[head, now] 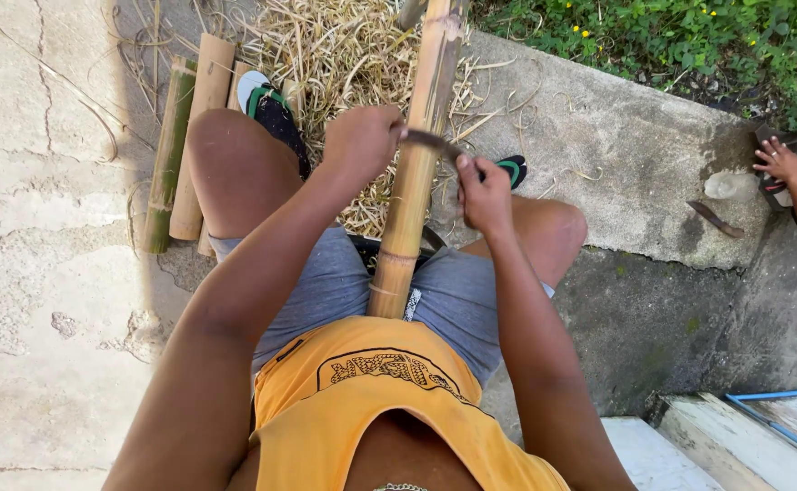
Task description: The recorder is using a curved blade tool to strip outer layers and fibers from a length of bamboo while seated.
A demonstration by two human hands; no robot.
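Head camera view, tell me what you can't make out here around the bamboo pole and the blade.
- Bamboo pole: its top is cut off by the upper edge, its lower end hidden behind the orange shirt.
- Blade: its ends are hidden in the left hand and right hand; its full shape is unclear.
- Another person's hand: the right edge cuts off everything past the forearm.
- Small dark tool on the concrete: too small to identify.

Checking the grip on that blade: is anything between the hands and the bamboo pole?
Nothing visible. The left hand and right hand hold the blade by its two ends, and it lies straight across the bamboo pole.
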